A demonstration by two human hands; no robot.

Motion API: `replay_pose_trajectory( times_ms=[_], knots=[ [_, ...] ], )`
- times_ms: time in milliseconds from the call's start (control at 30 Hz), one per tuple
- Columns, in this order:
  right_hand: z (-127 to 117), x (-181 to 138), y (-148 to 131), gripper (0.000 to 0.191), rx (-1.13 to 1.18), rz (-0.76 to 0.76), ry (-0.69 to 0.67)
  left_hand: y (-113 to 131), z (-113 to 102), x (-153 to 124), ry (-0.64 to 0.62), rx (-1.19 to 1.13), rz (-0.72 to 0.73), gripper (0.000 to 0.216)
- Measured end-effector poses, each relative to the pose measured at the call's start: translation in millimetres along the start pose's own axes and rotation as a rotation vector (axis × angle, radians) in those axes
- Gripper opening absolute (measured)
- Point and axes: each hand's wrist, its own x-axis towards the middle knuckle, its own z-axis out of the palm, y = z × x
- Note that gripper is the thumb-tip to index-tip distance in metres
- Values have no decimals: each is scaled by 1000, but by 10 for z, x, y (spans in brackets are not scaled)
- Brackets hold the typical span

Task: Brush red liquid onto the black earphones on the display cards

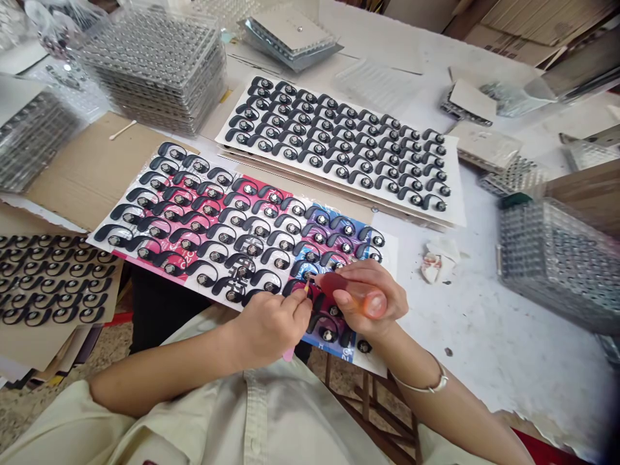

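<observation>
In my right hand (380, 294), the fingers wrap around a red-orange squeeze bottle (334, 282). Its narrow tip points left at one of the black hook-shaped parts (309, 274) with a round metal centre. My left hand (276, 323) pinches a thin pink stick-like tool (289, 354), its yellowish tip close to the bottle's tip. Whether either tip touches the part, I cannot tell. Both hands are over a printed pink, white and blue sheet (392, 258) bearing rows of these black parts. My left fingers hide some parts at the sheet's near edge.
Behind lies a white board (453, 187) with more rows of black parts. Stacked clear trays (150, 71) stand at back left, others (557, 258) at right. A cotton swab (123, 130) rests on cardboard (82, 168). Crumpled tissue (438, 261) lies right. Another filled board (58, 284) sits lower left.
</observation>
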Motion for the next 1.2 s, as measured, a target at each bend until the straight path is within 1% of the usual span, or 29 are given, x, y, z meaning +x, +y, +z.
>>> replay_pose_trajectory(
  times_ms=[167,267,367,800,1067,1200],
  knots=[
    [3,-6,9,24,-3,-13,1,2,33,-22,10,9,-1,24],
    [-1,-11,23,25,-15,-23,5,3,40,-29,-9,28,-9,23],
    [-7,-12,32,27,-7,-25,9,6,28,-21,-31,36,-8,23],
    [-11,28,14,23,-58,-47,22,3,-10,-8,-34,6,-3,25],
    [-22,43,2,20,-83,-1,29,-11,-53,12,-76,-18,3,26],
    [-31,56,-10,19,-83,7,16,-21,-60,24,-29,5,8,26]
  ],
)
